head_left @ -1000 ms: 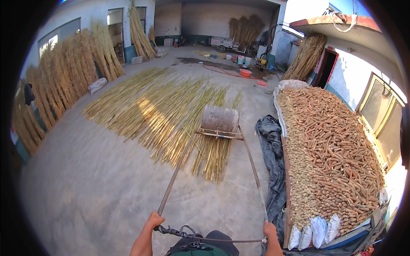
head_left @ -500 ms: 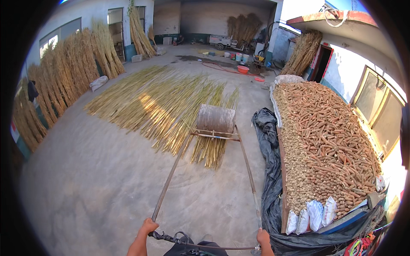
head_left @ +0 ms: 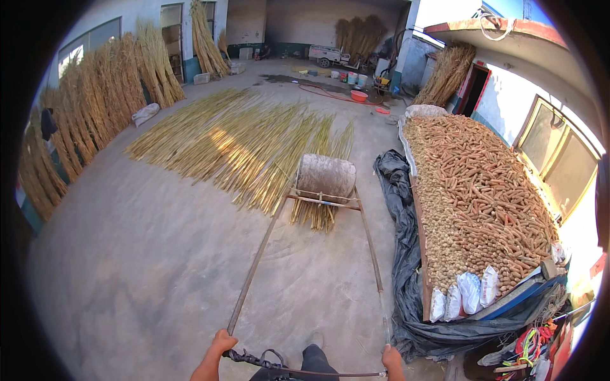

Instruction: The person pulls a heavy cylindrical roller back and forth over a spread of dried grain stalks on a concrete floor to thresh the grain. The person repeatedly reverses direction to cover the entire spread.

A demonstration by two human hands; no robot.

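My left hand is closed around the near end of the left pole of a long pull frame. At the right pole, my right hand grips the near end in the same way. A rod wrapped in dark cord at its left joins the poles close to my body. The frame's far end holds a grey stone roller, which lies across the right-hand edge of a spread of yellow-green stalks. Stalk ends stick out on the roller's near side.
A bed of corn cobs, edged by black plastic sheeting and white bags, runs along the right. Stalk bundles lean on the left wall. At the back are a small cart, an orange basin and a red hose.
I have stepped back and the roller has come with me, nearer the stalks' near ends. Less of the stalks now shows on its near side. My foot has come into view.
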